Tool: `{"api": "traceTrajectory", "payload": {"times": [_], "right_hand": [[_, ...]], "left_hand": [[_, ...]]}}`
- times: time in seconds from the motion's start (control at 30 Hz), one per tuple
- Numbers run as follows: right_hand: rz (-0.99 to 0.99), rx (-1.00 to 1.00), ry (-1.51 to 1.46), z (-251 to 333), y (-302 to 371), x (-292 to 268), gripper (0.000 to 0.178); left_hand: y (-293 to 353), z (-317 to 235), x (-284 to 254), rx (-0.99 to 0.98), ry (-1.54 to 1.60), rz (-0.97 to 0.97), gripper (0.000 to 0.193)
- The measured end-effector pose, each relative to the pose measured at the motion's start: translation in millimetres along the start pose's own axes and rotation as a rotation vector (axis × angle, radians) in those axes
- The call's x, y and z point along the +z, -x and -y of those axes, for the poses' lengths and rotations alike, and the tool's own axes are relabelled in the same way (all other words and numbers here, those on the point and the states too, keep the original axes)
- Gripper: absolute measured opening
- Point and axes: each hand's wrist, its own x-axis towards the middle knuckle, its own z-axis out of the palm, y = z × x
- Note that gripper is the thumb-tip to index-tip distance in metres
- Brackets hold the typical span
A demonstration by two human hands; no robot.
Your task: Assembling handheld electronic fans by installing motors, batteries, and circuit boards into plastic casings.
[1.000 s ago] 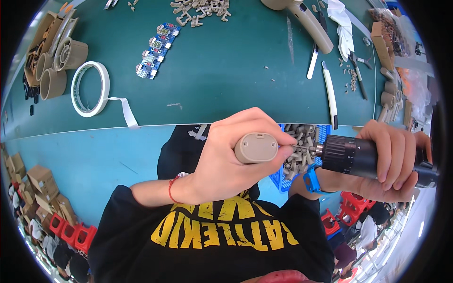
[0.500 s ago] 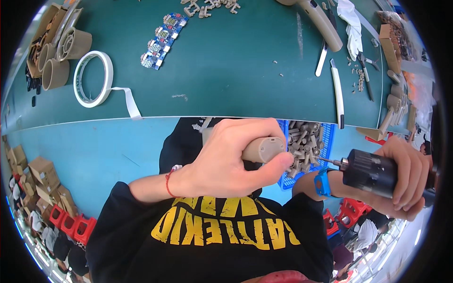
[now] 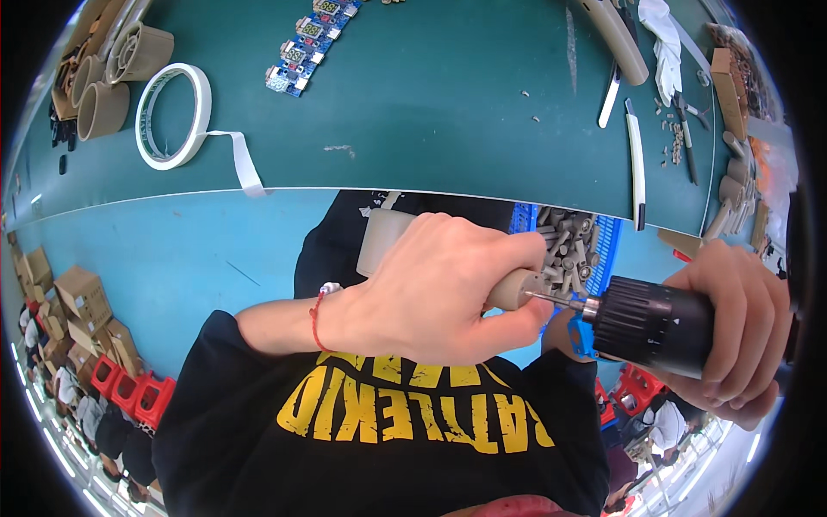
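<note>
My left hand [image 3: 431, 289] is wrapped around a beige plastic housing [image 3: 512, 290] above my lap. Its wider, paler part [image 3: 381, 241] shows behind the wrist, and the palm hides the middle. In my right hand [image 3: 732, 314] is a black electric screwdriver [image 3: 650, 323], held level and pointing left. The thin bit [image 3: 556, 299] reaches the end face of the housing, close to my left thumb and forefinger. Whether a screw sits at the tip is too small to tell.
Behind the housing stands a blue basket [image 3: 608, 246] full of small beige parts. On the green table [image 3: 413, 112] lie a tape roll [image 3: 140, 121], several circuit boards [image 3: 308, 41], a white-handled tool [image 3: 636, 159] and another beige housing [image 3: 618, 43]. Beige cups [image 3: 103, 112] stand at the left.
The screwdriver has moved left, bringing its bit from apart to the housing's end face. My left hand has shifted slightly right and turned the housing. The table appears higher in view.
</note>
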Motion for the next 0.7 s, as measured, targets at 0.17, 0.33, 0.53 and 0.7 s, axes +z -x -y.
{"api": "traceTrajectory", "payload": {"times": [0.17,0.33,0.53,0.7], "right_hand": [[0.192,0.189,0.029,-63,-27,16,0.023],[0.129,-0.030,-0.165,-58,-17,8,0.025],[0.050,-0.138,-0.258,-20,-1,-3,0.027],[0.072,0.076,-0.084,-30,-9,6,0.023]], "left_hand": [[0,2,1,-0.009,-0.039,0.035,0.016],[-1,-3,1,-0.060,-0.020,0.078,0.016],[-2,-6,4,-0.063,-0.062,0.098,0.017],[-5,-1,2,-0.079,-0.028,0.101,0.017]]}}
